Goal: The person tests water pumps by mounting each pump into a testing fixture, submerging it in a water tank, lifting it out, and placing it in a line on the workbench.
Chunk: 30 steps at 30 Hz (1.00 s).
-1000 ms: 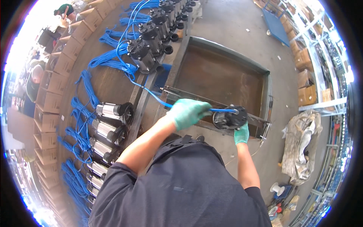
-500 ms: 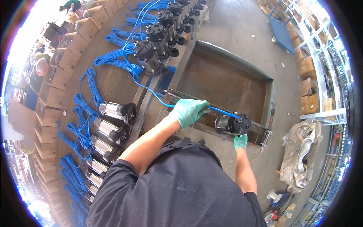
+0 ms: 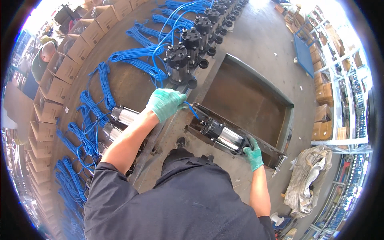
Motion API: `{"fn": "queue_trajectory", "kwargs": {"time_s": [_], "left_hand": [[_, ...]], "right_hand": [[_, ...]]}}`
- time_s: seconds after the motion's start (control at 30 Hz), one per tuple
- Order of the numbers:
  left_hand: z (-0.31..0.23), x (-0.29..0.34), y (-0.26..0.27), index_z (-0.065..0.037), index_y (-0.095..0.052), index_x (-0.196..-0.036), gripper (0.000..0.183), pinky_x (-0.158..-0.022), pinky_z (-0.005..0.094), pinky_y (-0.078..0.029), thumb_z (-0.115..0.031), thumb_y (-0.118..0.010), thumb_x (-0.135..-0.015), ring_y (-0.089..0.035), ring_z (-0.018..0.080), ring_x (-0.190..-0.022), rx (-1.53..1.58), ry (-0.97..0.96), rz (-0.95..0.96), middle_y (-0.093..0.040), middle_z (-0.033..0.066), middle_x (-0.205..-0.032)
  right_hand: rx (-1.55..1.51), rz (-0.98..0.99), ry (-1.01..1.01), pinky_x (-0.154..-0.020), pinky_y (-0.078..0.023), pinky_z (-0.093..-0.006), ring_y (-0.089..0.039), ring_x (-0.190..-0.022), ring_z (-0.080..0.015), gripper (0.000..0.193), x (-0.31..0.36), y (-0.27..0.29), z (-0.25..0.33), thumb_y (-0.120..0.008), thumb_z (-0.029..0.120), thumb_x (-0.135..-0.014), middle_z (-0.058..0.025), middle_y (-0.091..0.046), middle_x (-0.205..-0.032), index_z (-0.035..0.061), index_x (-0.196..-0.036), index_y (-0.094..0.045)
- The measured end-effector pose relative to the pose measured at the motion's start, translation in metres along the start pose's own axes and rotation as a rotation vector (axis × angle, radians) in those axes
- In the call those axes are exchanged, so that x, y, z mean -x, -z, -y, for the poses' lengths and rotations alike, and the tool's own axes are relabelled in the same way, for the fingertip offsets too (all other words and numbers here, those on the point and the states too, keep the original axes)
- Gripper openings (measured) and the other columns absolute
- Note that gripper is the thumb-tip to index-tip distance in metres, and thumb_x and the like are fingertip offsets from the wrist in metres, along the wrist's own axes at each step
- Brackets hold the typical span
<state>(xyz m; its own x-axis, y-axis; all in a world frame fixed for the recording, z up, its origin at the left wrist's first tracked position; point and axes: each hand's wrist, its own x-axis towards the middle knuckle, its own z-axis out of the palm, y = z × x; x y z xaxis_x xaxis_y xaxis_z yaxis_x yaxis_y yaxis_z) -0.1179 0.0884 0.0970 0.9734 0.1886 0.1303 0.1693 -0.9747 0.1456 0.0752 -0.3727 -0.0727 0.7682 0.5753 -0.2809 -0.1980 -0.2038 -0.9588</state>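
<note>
My left hand [image 3: 167,103], in a green glove, is closed around a blue cable [image 3: 191,109] left of the metal tank. The cable runs from that hand to the black top of a submersible pump [image 3: 229,138] with a shiny steel body. Lying on its side, the pump hangs over the tank's near edge, its top toward my left hand. My right hand [image 3: 254,155], gloved too, grips its black bottom end; the fingertips are partly hidden there. Brownish inside, the open rectangular tank [image 3: 248,98] lies just beyond the pump.
Upright pumps [image 3: 177,66] stand in a row at the far left, with blue cable coils [image 3: 138,54] beside them. More pumps [image 3: 125,116] lie by my left arm. Open cardboard boxes [image 3: 66,72] line the left side. Crumpled sheeting [image 3: 306,180] and shelving [image 3: 340,142] are at right.
The pump has tipped from end-on to lying sideways, its top now pointing left. My left hand has moved left and slightly up with the cable; my right hand still holds the bottom end.
</note>
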Motion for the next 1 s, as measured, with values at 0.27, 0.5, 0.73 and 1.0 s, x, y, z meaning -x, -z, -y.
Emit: {"fn": "queue_trajectory", "kwargs": {"time_s": [0.27,0.5,0.73,1.0], "left_hand": [[0.138,0.009,0.096,-0.015,-0.073,-0.088,0.042,-0.07,0.0435,-0.057,-0.056,-0.071,-0.084,-0.072,0.0294,-0.081,-0.312,0.059,0.071,-0.071,0.0081,-0.078],[0.2,0.031,0.127,-0.015,-0.072,-0.084,0.028,-0.072,0.0437,-0.056,-0.042,-0.072,-0.086,-0.071,0.0302,-0.079,-0.452,0.092,-0.003,-0.069,0.0075,-0.076],[0.253,0.086,0.073,-0.01,-0.07,-0.096,0.013,-0.082,0.0451,-0.057,-0.019,-0.072,-0.087,-0.069,0.0328,-0.095,-0.357,0.217,-0.023,-0.07,0.0099,-0.098],[0.252,0.08,0.026,-0.011,-0.072,-0.103,0.023,-0.086,0.0462,-0.056,-0.03,-0.07,-0.09,-0.068,0.0334,-0.099,-0.304,0.407,0.054,-0.068,0.0135,-0.107]], "right_hand": [[-0.017,0.185,-0.128,-0.07,-0.057,-0.0316,-0.065,-0.083,-0.0143,0.04,-0.018,-0.188,0.165,-0.074,0.014,-0.096,-0.0076,-0.066,-0.104,0.0081,-0.128,-0.05],[-0.14,0.331,-0.211,-0.051,-0.052,-0.0297,-0.064,-0.062,-0.014,0.047,-0.081,-0.351,0.18,-0.074,0.019,-0.096,-0.0099,-0.066,-0.093,0.0,-0.128,-0.046],[0.135,0.334,-0.14,-0.059,-0.054,-0.0302,-0.066,-0.068,-0.0146,0.046,-0.137,-0.429,0.117,-0.075,0.032,-0.096,-0.0068,-0.066,-0.095,0.0039,-0.125,-0.053],[0.325,0.55,-0.061,-0.107,-0.048,-0.0393,-0.056,-0.135,-0.0281,0.072,-0.118,-0.371,0.117,-0.061,0.047,-0.103,-0.0221,-0.057,-0.145,0.0043,-0.156,-0.037]]}}
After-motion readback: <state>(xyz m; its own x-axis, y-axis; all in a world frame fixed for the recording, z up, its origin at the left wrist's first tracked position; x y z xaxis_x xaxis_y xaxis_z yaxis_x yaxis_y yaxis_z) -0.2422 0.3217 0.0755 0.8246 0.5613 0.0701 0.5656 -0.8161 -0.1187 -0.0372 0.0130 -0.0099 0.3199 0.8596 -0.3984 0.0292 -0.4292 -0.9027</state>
